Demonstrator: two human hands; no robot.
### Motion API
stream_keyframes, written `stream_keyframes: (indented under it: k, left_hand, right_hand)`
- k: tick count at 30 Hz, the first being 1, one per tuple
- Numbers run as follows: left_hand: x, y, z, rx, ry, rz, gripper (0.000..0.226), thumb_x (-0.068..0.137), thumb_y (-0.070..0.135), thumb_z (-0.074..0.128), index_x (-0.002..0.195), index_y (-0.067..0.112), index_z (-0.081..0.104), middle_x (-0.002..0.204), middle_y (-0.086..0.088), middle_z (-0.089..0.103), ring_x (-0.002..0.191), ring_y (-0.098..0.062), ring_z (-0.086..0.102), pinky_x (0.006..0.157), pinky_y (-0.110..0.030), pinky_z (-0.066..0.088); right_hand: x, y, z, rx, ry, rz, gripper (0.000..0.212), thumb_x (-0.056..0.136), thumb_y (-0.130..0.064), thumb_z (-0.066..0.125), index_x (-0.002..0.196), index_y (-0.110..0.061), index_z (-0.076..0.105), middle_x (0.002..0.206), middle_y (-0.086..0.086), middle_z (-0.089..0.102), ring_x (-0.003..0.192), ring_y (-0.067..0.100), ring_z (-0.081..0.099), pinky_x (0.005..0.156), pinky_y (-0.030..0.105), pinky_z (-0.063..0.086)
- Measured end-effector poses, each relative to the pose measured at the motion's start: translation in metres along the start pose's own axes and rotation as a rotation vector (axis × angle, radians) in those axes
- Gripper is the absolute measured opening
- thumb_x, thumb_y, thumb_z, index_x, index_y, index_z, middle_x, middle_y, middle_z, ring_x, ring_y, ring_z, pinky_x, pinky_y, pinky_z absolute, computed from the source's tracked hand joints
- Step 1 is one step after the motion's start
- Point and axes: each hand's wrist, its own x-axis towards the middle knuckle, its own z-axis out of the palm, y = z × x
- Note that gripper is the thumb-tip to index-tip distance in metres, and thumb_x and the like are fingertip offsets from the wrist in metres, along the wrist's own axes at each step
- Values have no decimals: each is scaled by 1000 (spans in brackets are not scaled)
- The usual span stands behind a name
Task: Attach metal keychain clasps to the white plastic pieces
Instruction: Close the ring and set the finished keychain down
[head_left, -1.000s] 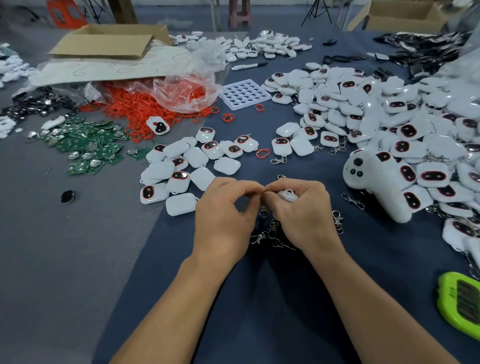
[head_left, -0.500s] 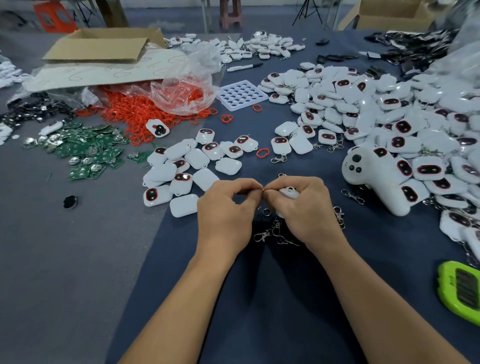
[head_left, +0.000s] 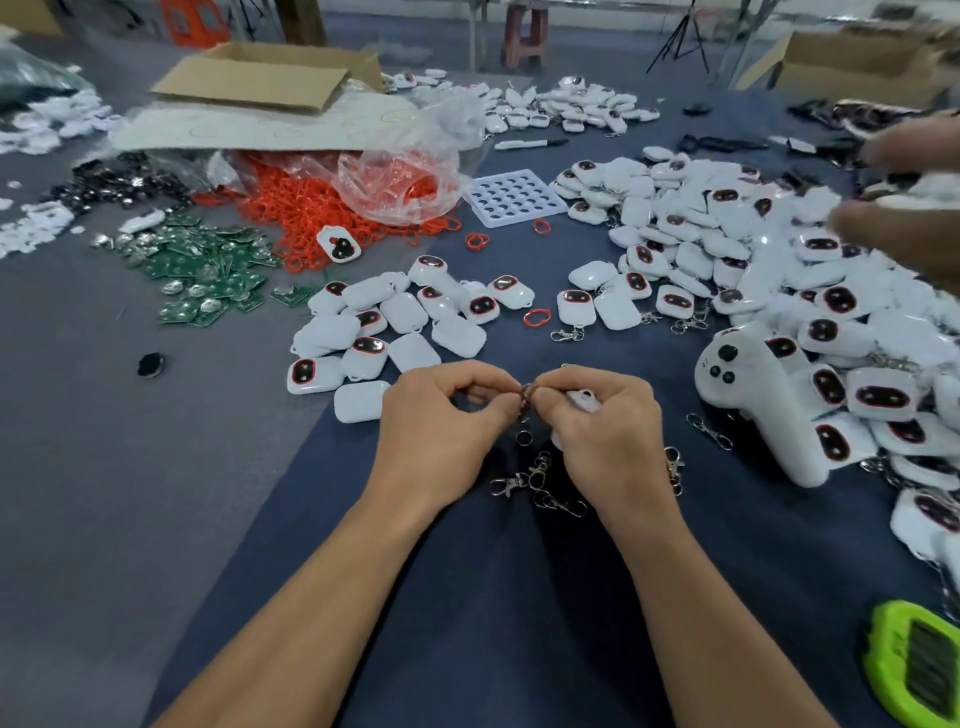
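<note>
Down at the near middle of the counter, head cam view, both hands are bunched together tip to tip. The left hand pinches a metal clasp by its split ring, thumb and forefinger curled on it. The right hand is wrapped round a white plastic piece, only a corner peeking out past the knuckles, and it touches the ring too. So I'd call this the threading step: working the ring through the little loop on the piece. Can't tell if the ring has caught, the hands hide it.

Just below the hands sits a small heap of loose clasps. More bare pieces lie just beyond the left hand; the big pile on the right has some clasps showing, so probably the done ones. Somebody else's blurry hand hovers over it.

Next move, my guess: wind the ring fully round till it's seated, then drop the piece on the pile. Fiddly part is not letting the ring slip.
</note>
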Motion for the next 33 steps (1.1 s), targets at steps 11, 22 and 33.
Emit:
stream_keyframes:
  k: [11, 22, 33]
  left_hand:
    - [0, 3, 0, 15, -80, -2, 25, 75, 11, 76, 75, 36, 77, 67, 16, 71, 49, 6, 55, 53, -4, 37]
    - [2, -3, 0, 28, -137, 38, 15, 71, 19, 70, 70, 33, 75, 59, 15, 64, 49, 3, 48, 53, -10, 38]
    - [2, -3, 2, -12, -69, -14, 10, 64, 24, 65, 68, 26, 74, 54, 11, 54, 52, -5, 42, 51, -18, 35]
  right_hand:
    - [-2, 0, -3, 20, -50, 12, 27, 84, -12, 73, 74, -37, 78, 60, -15, 68, 51, 0, 57, 51, 11, 42]
    - [0, 0, -10, 12, -148, 26, 13, 79, -25, 68, 76, -32, 79, 71, -2, 73, 70, 21, 70, 66, 37, 58]
    - [-6, -6, -9, 35, -161, 25, 18, 80, -18, 72, 86, -34, 79, 72, -13, 74, 68, 5, 68, 63, 15, 50]
